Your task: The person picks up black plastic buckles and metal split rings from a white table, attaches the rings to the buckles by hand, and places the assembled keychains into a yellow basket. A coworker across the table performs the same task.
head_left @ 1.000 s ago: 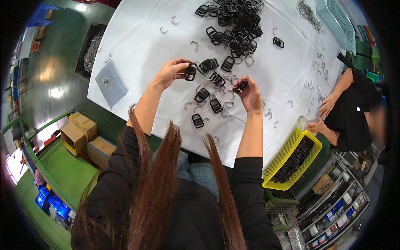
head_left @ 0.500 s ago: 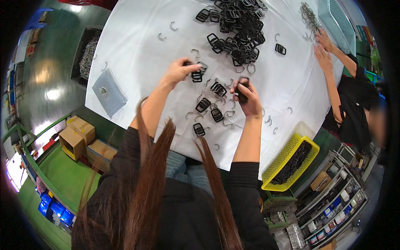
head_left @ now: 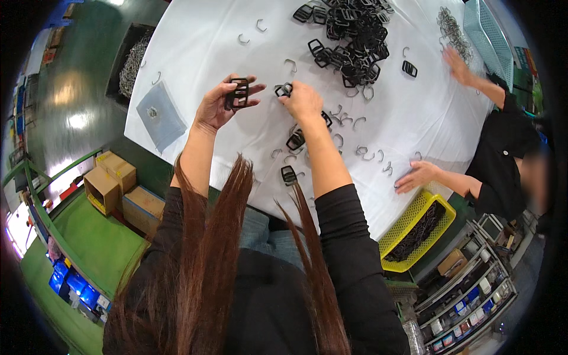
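My left hand (head_left: 219, 105) is raised over the white table and grips a black slotted buckle (head_left: 239, 93) between thumb and fingers. To its right, my right hand (head_left: 303, 102) has its fingertips closed on another dark buckle (head_left: 284, 90), which shows a metallic glint; part of it is covered by the fingers. Under and beside my right forearm lie several black buckles, one of them (head_left: 289, 175) close to the table's near edge. Bent wire hooks (head_left: 340, 115) are scattered around them. Farther off is a large heap of black buckles (head_left: 358, 41).
Across the right side, a co-worker's hands (head_left: 419, 176) reach over the white table (head_left: 201, 53). A yellow basket (head_left: 387, 242) with dark pieces sits at the right edge. There are also a blue basket (head_left: 488, 41), a wire-hook pile (head_left: 452, 35) and a clear plastic bag (head_left: 160, 121).
My left hand has drawn back leftward with a buckle in it. My right hand has moved left and up to a second buckle. One of the co-worker's hands has come down toward the yellow basket.
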{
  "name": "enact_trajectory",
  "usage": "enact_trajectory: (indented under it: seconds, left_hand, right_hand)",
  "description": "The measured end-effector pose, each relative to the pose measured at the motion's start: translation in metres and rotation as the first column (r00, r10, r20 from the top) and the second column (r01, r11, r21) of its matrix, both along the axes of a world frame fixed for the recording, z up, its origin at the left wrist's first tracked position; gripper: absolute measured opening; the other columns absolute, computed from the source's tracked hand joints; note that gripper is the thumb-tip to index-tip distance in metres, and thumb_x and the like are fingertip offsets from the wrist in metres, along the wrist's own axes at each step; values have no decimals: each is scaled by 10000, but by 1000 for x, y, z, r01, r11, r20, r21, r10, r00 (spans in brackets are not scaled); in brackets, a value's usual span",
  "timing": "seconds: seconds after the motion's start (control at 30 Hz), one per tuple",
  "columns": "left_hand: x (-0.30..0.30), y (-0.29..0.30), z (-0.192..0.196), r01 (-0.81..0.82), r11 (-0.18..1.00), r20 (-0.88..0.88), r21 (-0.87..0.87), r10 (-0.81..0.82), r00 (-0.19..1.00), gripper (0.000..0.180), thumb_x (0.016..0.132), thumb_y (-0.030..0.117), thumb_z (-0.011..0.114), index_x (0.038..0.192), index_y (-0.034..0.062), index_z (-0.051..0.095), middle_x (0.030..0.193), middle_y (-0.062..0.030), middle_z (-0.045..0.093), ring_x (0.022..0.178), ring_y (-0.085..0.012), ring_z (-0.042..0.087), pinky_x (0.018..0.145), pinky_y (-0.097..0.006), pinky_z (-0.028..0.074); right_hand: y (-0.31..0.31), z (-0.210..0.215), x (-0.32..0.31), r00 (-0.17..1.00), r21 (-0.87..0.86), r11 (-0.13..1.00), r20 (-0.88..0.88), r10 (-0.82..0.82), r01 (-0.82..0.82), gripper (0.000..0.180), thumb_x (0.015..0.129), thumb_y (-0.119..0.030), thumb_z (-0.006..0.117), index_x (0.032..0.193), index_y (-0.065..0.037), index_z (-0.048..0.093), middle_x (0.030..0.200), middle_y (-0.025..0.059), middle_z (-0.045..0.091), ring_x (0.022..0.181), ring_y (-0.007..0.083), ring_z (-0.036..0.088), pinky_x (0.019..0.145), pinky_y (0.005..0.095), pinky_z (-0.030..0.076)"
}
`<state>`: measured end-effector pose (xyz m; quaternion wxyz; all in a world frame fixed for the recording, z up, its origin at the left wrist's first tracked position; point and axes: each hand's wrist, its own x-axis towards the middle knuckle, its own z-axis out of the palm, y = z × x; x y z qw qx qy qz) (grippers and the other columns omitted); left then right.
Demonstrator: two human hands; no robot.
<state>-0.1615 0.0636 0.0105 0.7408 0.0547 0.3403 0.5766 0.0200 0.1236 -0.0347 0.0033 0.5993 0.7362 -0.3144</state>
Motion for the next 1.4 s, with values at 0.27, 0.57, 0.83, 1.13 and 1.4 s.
enact_trajectory:
  seconds: [0.27,0.57,0.83,1.13,1.4]
  left_hand:
    - [30,-1,-7,274,959,-261,-66,-282,923,257,740,151,587,975,61,536,835,-44,528,728,-154,530,598,-280,487]
    - [125,-56,-28,281,836,-846,-471,-338,-412,321,652,316,694,823,55,618,764,-120,603,736,-262,578,652,-362,442]
    - [71,-43,-32,405,788,-821,-464,-554,138,238,694,255,667,786,41,615,649,-38,568,618,-132,498,603,-272,416]
    - [47,-44,-10,371,863,-625,-344,-505,595,244,763,266,617,902,66,619,739,-26,577,689,-113,547,568,-235,421]
    - [63,-103,-6,260,963,13,-66,-260,966,183,839,258,508,830,75,505,900,-77,527,751,-148,547,608,-287,523]
  right_hand:
    - [-25,56,136,49,-702,707,-712,-700,-88,242,745,-27,565,974,-37,488,931,122,553,795,258,593,541,276,505]
    - [-24,15,93,994,-10,994,-24,-108,107,349,703,-301,678,902,-47,543,869,109,609,817,243,585,656,327,449]
    - [-39,19,125,951,-75,955,-95,-293,287,338,672,-306,679,809,-9,596,764,136,623,736,275,589,662,356,440]
    - [-81,31,168,748,-352,869,-455,-483,347,201,684,-162,707,789,-28,601,625,-14,549,529,60,463,491,211,367]
    - [-115,27,101,962,-68,976,193,-191,207,393,667,-298,713,921,-45,552,894,134,619,849,294,594,702,387,460]
